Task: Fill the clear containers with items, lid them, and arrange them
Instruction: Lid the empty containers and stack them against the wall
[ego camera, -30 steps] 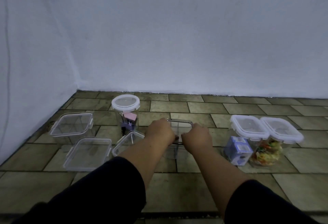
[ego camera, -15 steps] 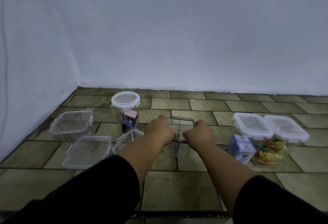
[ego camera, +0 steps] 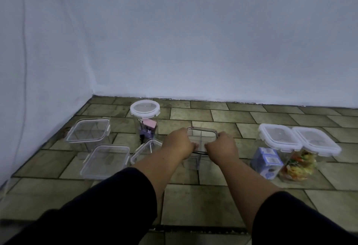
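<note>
standing on the tiled floor [ego camera: 193, 202], a clear container [ego camera: 201, 140] is gripped at its rim by curled left hand [ego camera: 179, 145] and right hand [ego camera: 220, 147].

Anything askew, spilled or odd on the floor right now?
One thing: the clear lid-like piece just left of the left hand sits tilted, one edge raised, unlike the level clear box beside it; what props it is hidden. Nothing looks spilled or broken. That hand and the right hand grip the open square container.
</note>
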